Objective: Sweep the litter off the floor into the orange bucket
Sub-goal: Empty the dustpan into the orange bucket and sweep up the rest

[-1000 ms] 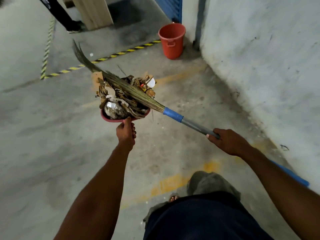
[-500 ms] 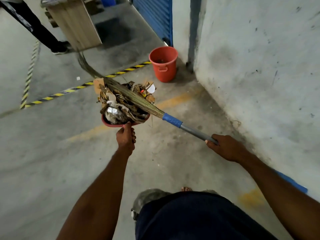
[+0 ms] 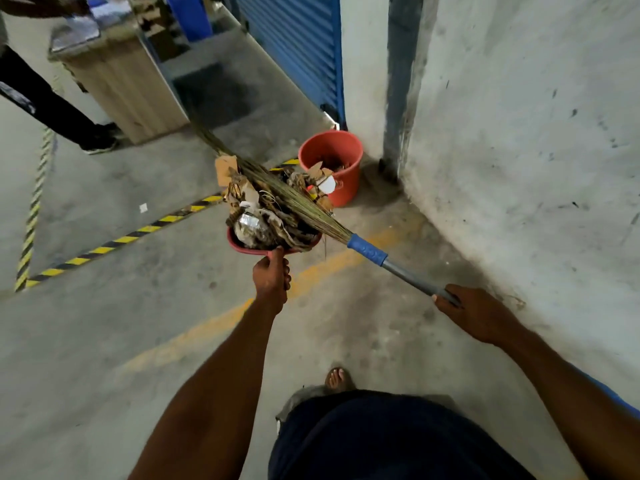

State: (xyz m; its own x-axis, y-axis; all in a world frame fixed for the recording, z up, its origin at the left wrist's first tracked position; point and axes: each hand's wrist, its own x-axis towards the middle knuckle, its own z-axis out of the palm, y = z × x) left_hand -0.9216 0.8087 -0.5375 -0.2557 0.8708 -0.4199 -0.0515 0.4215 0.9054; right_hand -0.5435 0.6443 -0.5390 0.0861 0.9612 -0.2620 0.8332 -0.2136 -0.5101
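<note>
The left hand (image 3: 272, 277) is gripping a red plastic dustpan (image 3: 247, 249) heaped with cardboard-and-foil litter (image 3: 266, 216), fingers curled round its handle; the right hand (image 3: 474, 313) is clamping the grey-shafted grass broom (image 3: 367, 251), bristles lying across the heap; the round orange plastic bucket (image 3: 341, 150) is standing just beyond, rightward, its near side partly hidden by litter.

concrete floor (image 3: 104, 341) — the orange bucket (image 3: 348, 192) stands on it beyond the fingers (image 3: 287, 271) of the left hand (image 3: 272, 280), yellow-black tape (image 3: 114, 241) and a white scrap (image 3: 143, 207) lie to their left.
</note>
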